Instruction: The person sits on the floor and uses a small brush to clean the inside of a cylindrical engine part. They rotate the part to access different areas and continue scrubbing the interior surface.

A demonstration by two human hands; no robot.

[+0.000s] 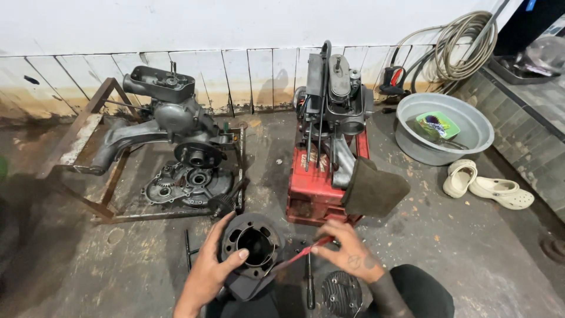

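— Dark cast metal, that finned engine cylinder (252, 247): the left hand (207, 272) has its fingers (234, 257) clenched round the rim, holding it up above the concrete floor (118, 259).

— And the right hand (348, 252)?

— Pinching a thin red strip-like tool (306, 252), its tip at the cylinder's edge.

— Risk?

— A slip could score the mating face, I'd judge, or the cylinder could drop onto the round finned cylinder head (341, 292) below. The red plastic crate (318, 185) with its engine sits just beyond.
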